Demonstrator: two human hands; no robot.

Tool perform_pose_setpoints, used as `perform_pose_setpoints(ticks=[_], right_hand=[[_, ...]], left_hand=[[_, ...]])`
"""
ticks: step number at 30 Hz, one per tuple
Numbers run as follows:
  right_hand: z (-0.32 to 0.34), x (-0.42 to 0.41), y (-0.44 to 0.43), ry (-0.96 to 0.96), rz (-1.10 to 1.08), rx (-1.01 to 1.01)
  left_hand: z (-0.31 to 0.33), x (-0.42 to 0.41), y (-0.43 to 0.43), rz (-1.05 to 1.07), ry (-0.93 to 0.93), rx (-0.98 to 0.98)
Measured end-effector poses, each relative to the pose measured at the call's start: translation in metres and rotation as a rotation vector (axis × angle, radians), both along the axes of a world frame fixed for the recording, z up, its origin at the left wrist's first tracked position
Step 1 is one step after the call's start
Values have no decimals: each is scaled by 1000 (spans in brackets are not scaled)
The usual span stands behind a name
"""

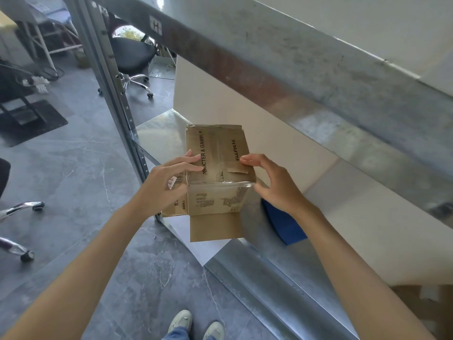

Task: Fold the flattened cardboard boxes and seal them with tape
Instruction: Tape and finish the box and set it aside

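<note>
Over the shelf (157, 141), the left hand (169, 182) and right hand (274, 182) pinch the box (215, 200), likely to press its tape (220, 149) flat.

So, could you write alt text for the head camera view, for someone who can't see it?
A person's left hand and right hand hold a small cardboard box by its sides at a metal shelf. Its lower near flap hangs open.
</note>
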State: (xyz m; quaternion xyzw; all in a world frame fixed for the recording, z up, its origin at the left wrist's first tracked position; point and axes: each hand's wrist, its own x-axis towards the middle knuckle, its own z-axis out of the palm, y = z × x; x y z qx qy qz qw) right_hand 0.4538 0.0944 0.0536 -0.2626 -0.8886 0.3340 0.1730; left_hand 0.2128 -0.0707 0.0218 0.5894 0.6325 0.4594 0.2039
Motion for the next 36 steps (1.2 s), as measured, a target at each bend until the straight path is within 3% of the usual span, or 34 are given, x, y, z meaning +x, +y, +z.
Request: perform_pose_setpoints(ticks=[9,13,18,23,28,36], right_hand=[[-12,-7,-1,122,-69,71],[-20,-11,-9,218,-139,13],[-13,-5,-1,65,-90,-91],[-8,-3,11,-29,44,120],[-6,-2,13,-47,65,114],[-22,-21,-12,8,-121,361]], left_hand=[[-10,6,6,69,-8,125],[-15,14,11,130,-43,157],[-12,2,7,31,-83,66],[-6,-12,9,-44,41,28],[-6,-13,7,-49,52,1],[-12,22,14,235,277,33]])
